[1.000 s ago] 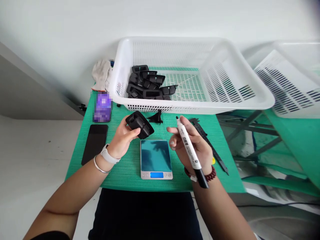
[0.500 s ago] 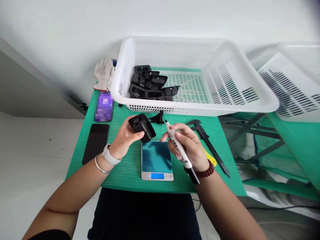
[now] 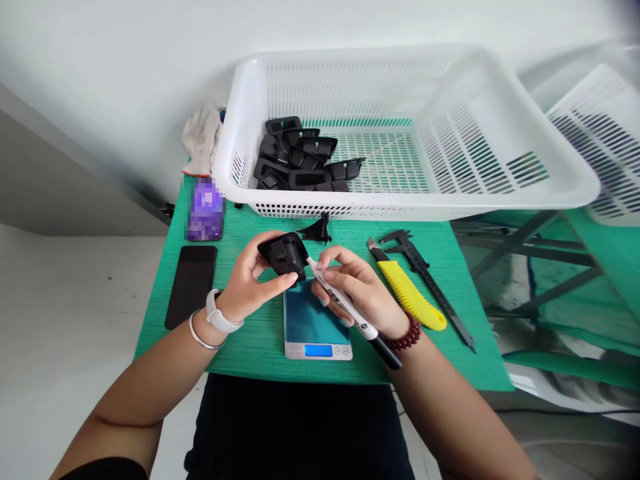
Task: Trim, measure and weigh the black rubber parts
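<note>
My left hand (image 3: 257,277) is closed on a black plastic part (image 3: 285,255), shaped like a shallow housing with a flanged rim, held tilted above the scale. In my right hand (image 3: 357,287) is a white marker pen (image 3: 345,301) with a black cap on its rear end; its tip meets the right edge of the part, and whether it touches cannot be made out. Below both hands lies a small digital scale (image 3: 319,320) with a blue-green plate and a lit blue display. Just behind the part, a small black plastic piece (image 3: 319,229) rests on the green table cover.
A white plastic basket (image 3: 400,208) holding several black parts (image 3: 300,157) stands at the back. Right of my hand lie a yellow utility knife (image 3: 413,293) and a dark caliper (image 3: 435,287). On the left are a black phone (image 3: 191,287), a purple-screened phone (image 3: 205,210) and gloves (image 3: 201,140).
My right hand has moved left, bringing the marker tip to the part's edge. My left hand has turned the part slightly. The yellow knife has come into fuller view.
</note>
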Motion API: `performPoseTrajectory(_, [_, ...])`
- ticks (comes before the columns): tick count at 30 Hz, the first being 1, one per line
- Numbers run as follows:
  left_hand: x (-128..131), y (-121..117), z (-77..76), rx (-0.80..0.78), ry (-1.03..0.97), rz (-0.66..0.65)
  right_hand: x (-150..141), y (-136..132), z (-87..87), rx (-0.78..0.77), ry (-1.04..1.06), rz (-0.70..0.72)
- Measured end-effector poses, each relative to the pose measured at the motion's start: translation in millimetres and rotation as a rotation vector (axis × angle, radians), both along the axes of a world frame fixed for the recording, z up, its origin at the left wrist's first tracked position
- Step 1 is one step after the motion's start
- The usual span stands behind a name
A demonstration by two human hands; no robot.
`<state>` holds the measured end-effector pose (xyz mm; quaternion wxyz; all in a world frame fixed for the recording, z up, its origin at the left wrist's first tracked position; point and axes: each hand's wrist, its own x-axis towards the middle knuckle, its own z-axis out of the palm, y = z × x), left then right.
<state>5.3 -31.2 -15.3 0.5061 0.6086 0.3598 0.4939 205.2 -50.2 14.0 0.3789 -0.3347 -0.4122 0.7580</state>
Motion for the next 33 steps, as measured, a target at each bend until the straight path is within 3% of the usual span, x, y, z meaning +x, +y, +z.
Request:
performPoseTrajectory(9, [0, 1, 0.4, 0.014, 0.015, -0.006, 0, 3, -2.6, -0.015, -0.010, -0.015])
performPoseTrajectory(14, [2, 7, -1.3, -0.071, -0.157, 0.032, 5, 6, -4.0, 0.031, -0.005, -0.166])
performPoseTrajectory(20, [4, 9, 6.3, -0.296, -0.301, 0.099, 6, -2, -5.0, 0.188, 0.013, -0.346])
performPoseTrajectory(28, [2, 11, 9.0, -0.402, -0.328, 0.090, 19, -2, -8.6, 0.156, -0.086, -0.311])
performPoseTrajectory(33, [4, 11, 11.2, -0.418, -0.360, 0.108, 17, -5, -10.9, 0.253, -0.066, -0.282])
